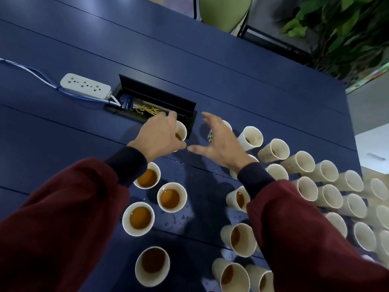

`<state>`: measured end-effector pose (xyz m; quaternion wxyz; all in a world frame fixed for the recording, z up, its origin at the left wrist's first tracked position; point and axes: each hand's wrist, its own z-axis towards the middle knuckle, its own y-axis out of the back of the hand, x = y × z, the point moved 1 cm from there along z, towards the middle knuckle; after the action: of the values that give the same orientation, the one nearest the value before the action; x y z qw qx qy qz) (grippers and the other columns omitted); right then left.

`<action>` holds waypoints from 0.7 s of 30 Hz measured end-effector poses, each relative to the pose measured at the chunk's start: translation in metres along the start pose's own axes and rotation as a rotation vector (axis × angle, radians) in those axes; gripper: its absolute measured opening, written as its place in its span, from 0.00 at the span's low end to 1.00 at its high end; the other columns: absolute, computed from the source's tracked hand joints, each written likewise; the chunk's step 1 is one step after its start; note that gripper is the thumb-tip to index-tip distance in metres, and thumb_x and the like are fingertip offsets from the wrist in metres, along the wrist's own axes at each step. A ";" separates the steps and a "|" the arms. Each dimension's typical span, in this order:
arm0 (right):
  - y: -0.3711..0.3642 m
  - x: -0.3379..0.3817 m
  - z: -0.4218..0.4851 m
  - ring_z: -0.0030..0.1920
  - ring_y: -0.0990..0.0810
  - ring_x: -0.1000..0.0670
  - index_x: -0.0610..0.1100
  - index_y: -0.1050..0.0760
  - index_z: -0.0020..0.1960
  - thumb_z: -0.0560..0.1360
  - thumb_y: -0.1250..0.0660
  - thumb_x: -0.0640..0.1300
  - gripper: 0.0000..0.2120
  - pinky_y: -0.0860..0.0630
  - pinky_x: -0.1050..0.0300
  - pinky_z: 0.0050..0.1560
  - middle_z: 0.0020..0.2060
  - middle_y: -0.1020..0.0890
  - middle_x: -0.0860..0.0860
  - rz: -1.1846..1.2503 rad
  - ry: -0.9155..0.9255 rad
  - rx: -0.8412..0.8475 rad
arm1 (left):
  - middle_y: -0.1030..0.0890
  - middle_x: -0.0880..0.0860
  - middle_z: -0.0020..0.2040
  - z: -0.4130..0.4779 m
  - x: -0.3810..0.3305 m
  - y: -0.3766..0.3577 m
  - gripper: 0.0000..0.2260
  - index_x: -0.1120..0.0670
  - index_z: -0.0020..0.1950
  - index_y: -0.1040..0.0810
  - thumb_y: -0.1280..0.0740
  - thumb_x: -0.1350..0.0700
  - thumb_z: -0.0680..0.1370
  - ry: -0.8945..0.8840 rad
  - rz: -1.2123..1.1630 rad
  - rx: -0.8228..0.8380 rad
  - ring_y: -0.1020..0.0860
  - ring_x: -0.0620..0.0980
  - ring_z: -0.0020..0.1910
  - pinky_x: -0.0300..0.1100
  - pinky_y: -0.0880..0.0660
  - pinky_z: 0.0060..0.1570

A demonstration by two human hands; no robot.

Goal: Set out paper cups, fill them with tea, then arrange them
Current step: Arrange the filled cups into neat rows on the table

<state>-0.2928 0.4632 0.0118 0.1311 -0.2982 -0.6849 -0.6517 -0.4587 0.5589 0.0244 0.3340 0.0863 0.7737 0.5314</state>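
Left hand [160,134] grips tea-filled paper cup [181,131] just beside open cable box [155,102] | right hand [219,142] open, fingers spread, holding nothing, above the rightward cups | filled cups [172,197] upright on blue surface [63,133] between the sleeves | dense cup cluster [325,170] at right.

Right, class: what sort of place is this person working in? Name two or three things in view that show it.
Probably an office meeting room: a long blue table with a built-in cable box, a power strip beside it, and a green chair and leafy plant beyond.
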 end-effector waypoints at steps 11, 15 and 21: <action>-0.016 0.000 -0.061 0.63 0.24 0.47 0.47 0.35 0.74 0.66 0.20 0.54 0.42 0.25 0.44 0.63 0.65 0.23 0.50 0.016 0.041 -0.006 | 0.23 0.55 0.60 -0.044 -0.054 -0.025 0.32 0.57 0.68 0.32 0.25 0.49 0.70 -0.106 -0.191 0.099 0.25 0.56 0.58 0.44 0.29 0.49; -0.010 -0.012 -0.071 0.59 0.23 0.45 0.45 0.32 0.70 0.68 0.21 0.52 0.36 0.25 0.45 0.60 0.64 0.25 0.47 -0.048 -0.002 -0.039 | 0.22 0.54 0.64 -0.050 -0.048 -0.031 0.37 0.55 0.76 0.38 0.27 0.45 0.73 -0.102 -0.346 0.129 0.23 0.55 0.61 0.52 0.24 0.59; -0.010 -0.028 -0.062 0.53 0.22 0.39 0.40 0.34 0.65 0.71 0.23 0.47 0.30 0.24 0.41 0.53 0.60 0.27 0.42 -0.148 -0.126 -0.100 | 0.24 0.57 0.64 -0.068 -0.028 -0.044 0.29 0.55 0.71 0.30 0.31 0.40 0.76 -0.073 -0.005 0.178 0.25 0.58 0.63 0.52 0.27 0.61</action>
<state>-0.2891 0.3967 -0.0051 0.0242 -0.2935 -0.6785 -0.6730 -0.4689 0.4750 0.0121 0.3542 0.1329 0.8054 0.4563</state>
